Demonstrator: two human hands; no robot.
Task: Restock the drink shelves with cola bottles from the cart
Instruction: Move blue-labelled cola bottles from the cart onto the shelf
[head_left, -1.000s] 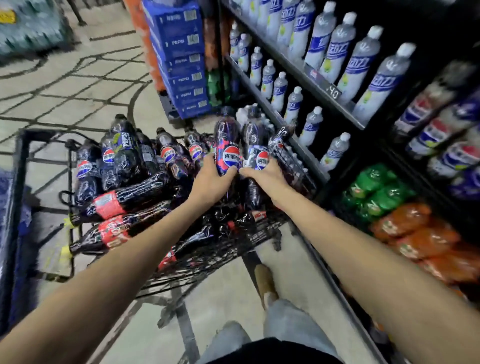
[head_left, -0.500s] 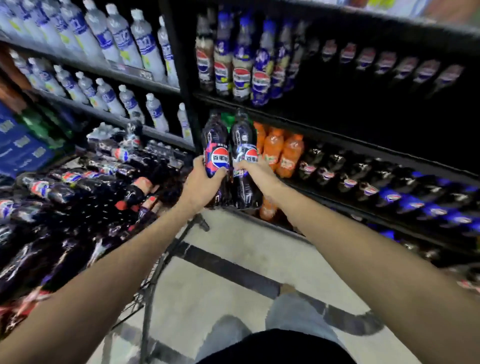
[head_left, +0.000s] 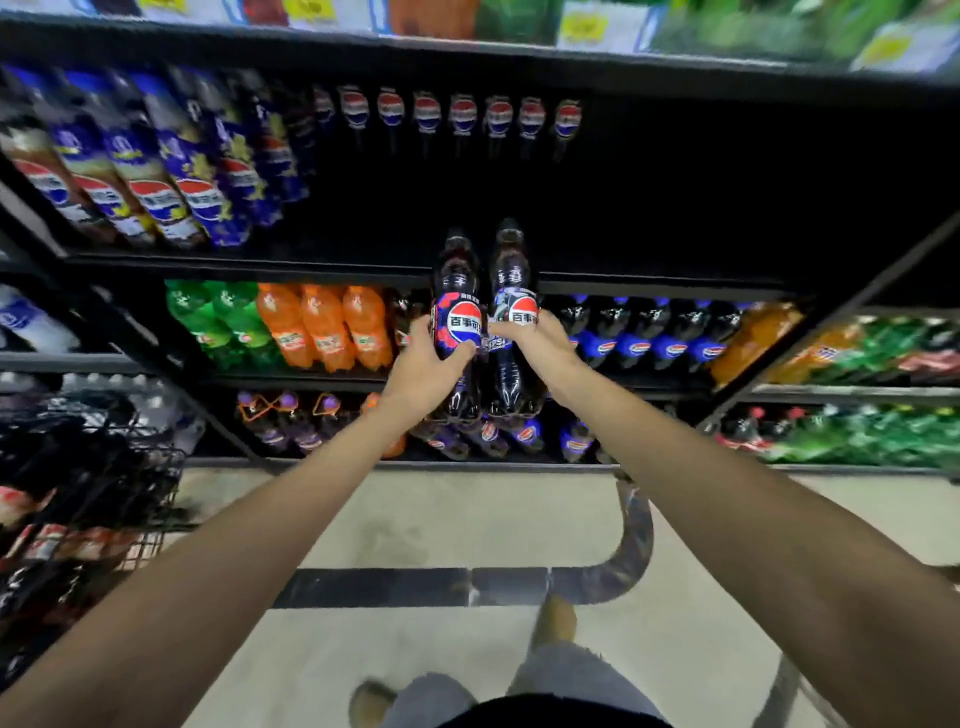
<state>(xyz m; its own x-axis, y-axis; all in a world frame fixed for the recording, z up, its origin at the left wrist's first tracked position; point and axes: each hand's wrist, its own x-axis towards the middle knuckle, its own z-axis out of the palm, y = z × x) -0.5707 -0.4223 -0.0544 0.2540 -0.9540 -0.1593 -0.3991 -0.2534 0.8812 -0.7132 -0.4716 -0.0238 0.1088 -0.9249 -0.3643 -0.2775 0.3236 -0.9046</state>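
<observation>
Where the middle shelf edge (head_left: 311, 267) crosses the centre of the frame, two bottles are held upright, side by side and touching, in front of the shelving and not yet on any shelf.

Item 1: red-patterned cola bottle (head_left: 460, 317), centre frame. Held by the left hand (head_left: 423, 374), fingers wrapped round the lower label, thumb across the front.

Item 2: pale-labelled cola bottle (head_left: 514, 312), just right of item 1. Held by the right hand (head_left: 537, 345), fingers curled round the label band.

Item 3: dark gap (head_left: 675, 208) on the upper shelf, centre to right. Likely destination. A back row of cola bottles (head_left: 462, 114) stands at its rear.

Item 4: orange soda bottles (head_left: 324, 325) and blue-labelled cola bottles (head_left: 649, 338), mid shelf, either side of the hands.

Item 5: wire cart (head_left: 130, 483), lower left, stocked with further bottles, near the left forearm.

Hazards, as judged:
- Both necks cross the shelf edge in the picture, so a lift made too close could catch a cap and tip a bottle.
- One-handed grips on smooth plastic could slip if the bottles knock together.
- A deep push could topple the back row.
- The gap is too dark to read its depth.
</observation>
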